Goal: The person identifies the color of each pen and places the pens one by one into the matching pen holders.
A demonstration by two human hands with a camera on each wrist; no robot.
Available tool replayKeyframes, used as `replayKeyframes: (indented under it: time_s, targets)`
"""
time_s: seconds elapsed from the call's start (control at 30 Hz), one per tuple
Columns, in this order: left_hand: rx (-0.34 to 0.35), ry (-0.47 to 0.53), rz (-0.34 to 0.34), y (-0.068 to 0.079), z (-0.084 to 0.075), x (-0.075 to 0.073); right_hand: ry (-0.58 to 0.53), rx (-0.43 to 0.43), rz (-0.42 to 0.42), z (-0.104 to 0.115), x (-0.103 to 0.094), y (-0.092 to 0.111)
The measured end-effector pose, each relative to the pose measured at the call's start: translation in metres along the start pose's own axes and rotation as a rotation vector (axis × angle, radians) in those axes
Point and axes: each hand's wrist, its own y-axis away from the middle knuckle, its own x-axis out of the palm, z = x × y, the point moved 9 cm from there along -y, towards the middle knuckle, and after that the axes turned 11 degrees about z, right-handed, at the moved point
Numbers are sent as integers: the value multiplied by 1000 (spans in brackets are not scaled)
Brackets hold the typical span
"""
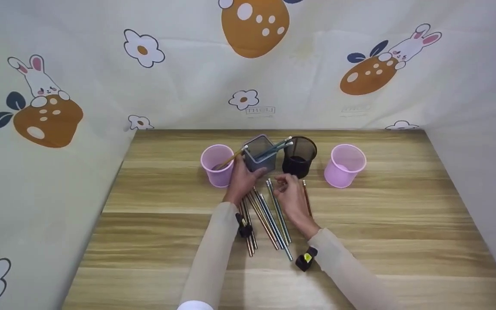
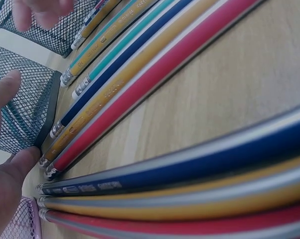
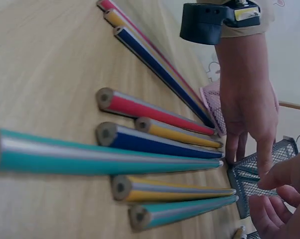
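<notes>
My left hand (image 1: 240, 181) grips the grey square mesh pencil holder (image 1: 261, 165) at its left side and front, its thumb across the front. Teal pencils (image 1: 274, 150) lean inside that holder toward the right. My right hand (image 1: 292, 199) hovers above the table in front of the black round mesh holder (image 1: 298, 165), fingers loosely bent with nothing seen between them. Under and between both hands lie striped pencils (image 3: 160, 191) in teal, yellow, navy and red, eraser ends toward the holders. A red pencil (image 1: 306, 196) shows just right of my right hand.
A pink mesh cup (image 1: 217, 176) with one yellow pencil (image 1: 233, 158) stands left of the square holder. Another pink cup (image 1: 340, 175) is at the right. Patterned cloth (image 1: 187, 86) hangs behind and on both sides of the wooden table (image 1: 403, 241).
</notes>
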Motion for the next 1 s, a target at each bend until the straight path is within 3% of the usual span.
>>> replayKeyframes:
  time_s: [0.23,0.5,0.8,1.0]
  targets:
    - [13,-49,-18,-1,-3,-3,89,7,50,-7,8,2]
    - [-4,-32,-19,-1,0,-3,111,27,85,-8,12,3]
    - [-11,-26,-14,1,1,-1,163,132,156,-11,14,3]
    - [-8,-12,-12,1,1,-1,107,135,143,-10,9,4]
